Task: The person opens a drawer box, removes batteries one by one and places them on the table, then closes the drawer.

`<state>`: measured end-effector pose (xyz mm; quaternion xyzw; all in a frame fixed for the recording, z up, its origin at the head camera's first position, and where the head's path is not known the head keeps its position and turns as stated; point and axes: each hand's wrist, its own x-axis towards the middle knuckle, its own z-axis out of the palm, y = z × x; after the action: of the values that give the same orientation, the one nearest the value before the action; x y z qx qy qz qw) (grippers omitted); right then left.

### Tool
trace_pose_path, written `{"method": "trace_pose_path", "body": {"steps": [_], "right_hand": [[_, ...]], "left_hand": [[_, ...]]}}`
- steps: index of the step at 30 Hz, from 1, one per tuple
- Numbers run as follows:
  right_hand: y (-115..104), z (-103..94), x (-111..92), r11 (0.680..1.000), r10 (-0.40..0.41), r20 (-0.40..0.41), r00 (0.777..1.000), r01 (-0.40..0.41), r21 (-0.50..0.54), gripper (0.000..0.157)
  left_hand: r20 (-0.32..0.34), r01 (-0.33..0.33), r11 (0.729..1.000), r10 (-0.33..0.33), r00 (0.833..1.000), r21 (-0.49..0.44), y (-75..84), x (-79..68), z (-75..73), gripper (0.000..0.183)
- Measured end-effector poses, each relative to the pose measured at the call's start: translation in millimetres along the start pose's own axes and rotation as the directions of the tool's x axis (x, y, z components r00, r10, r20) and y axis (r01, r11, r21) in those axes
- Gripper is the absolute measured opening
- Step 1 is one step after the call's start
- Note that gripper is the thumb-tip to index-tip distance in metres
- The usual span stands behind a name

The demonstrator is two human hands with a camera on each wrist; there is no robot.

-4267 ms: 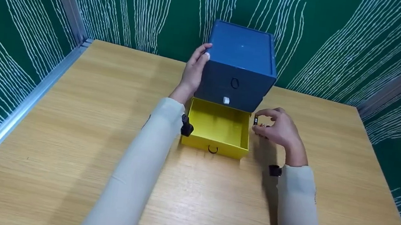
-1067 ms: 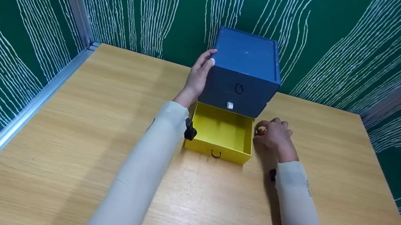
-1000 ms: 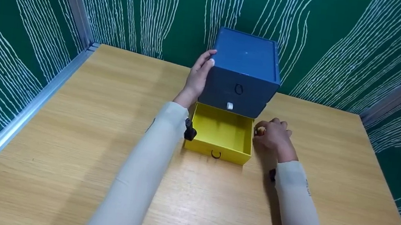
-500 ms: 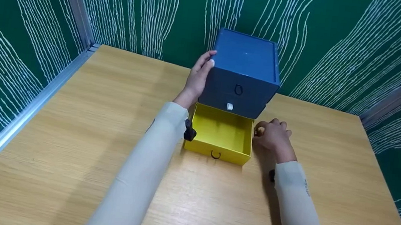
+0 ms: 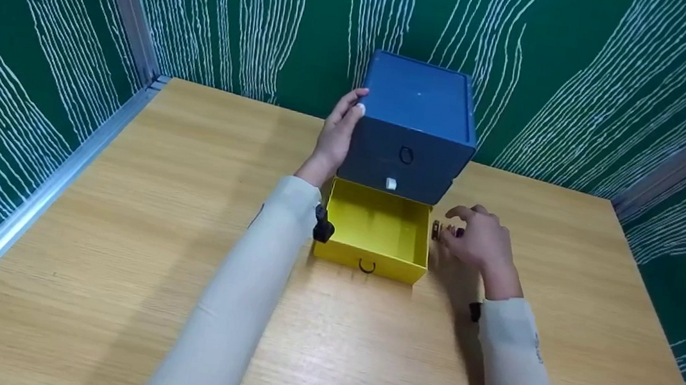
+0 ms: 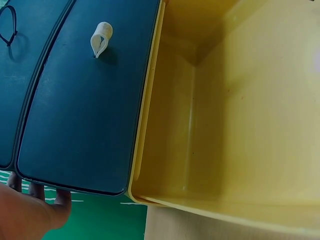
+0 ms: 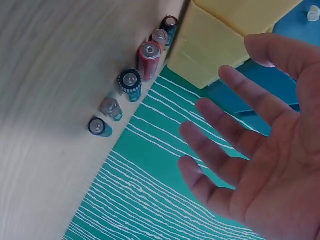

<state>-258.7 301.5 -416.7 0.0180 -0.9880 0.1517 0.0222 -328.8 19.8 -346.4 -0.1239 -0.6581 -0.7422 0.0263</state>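
My left hand [image 5: 335, 133] rests against the left side of a blue drawer cabinet [image 5: 418, 98], its fingertips at the top edge. The yellow bottom drawer [image 5: 369, 266] is pulled out, and its visible floor is bare. To its right, my right hand [image 5: 481, 239] hovers with spread fingers and nothing in them. Several batteries stand upright on the table in a row by the drawer's side in the right wrist view, among them a thick red battery [image 7: 149, 60] and a dark battery [image 7: 131, 85]; in the head view my fingers partly hide the row.
A white loop [image 6: 101, 39] serves as pull on the middle blue drawer, and a black ring [image 5: 406, 155] on the top one. The wooden table [image 5: 192, 156] meets green walls [image 5: 316, 34] with white wavy lines behind the cabinet.
Earlier my right hand pinched a small battery beside the drawer. It then stayed at the row, and now its fingers have parted and drawn back. My left hand stays on the cabinet.
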Motion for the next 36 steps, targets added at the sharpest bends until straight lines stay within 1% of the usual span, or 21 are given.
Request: {"method": "trace_pose_path", "body": {"steps": [4, 9, 15, 18, 22, 27, 31, 36], "right_hand": [[-4, -4.9, -7, 1.000, -0.009, -0.009, 1.000, 0.009, -0.005, 0.036], [-12, -12.5, -14, 0.998, -0.058, -0.028, 0.998, 0.058, -0.022, 0.028], [-28, -19.8, -24, 0.992, -0.112, -0.036, 0.993, 0.114, 0.049, 0.024], [-34, -21.0, -28, 0.987, -0.138, -0.038, 0.990, 0.141, 0.077, 0.022], [-38, -20.7, -33, 0.982, -0.169, -0.035, 0.985, 0.171, 0.084, 0.020], [-46, -18.8, -37, 0.980, -0.186, -0.059, 0.981, 0.190, 0.056, 0.022], [-53, -18.2, -42, 0.972, -0.227, -0.064, 0.972, 0.230, 0.042, 0.022], [-61, -17.5, -48, 0.953, -0.299, -0.060, 0.952, 0.302, 0.037, 0.022]], "left_hand": [[-0.001, 0.003, 1.000, -0.003, 1.000, 0.005, -0.3, -0.1, -0.4, 0.038], [-0.002, -0.010, 1.000, 0.010, 1.000, -0.010, -1.5, -0.1, -0.6, 0.038], [-0.007, -0.010, 1.000, 0.010, 1.000, -0.009, -1.6, 0.4, -1.3, 0.037], [-0.006, -0.009, 1.000, 0.009, 1.000, -0.002, -1.4, 0.1, -1.0, 0.037], [-0.009, -0.003, 1.000, 0.003, 1.000, 0.007, -2.0, -0.6, -0.6, 0.038], [-0.023, 0.001, 1.000, 0.000, 1.000, 0.025, -1.8, -1.4, -0.3, 0.038], [-0.025, 0.006, 1.000, -0.005, 1.000, 0.027, -1.5, -1.0, 0.4, 0.039], [-0.020, 0.008, 1.000, -0.007, 1.000, 0.018, -0.7, 0.1, 1.2, 0.038]]}}
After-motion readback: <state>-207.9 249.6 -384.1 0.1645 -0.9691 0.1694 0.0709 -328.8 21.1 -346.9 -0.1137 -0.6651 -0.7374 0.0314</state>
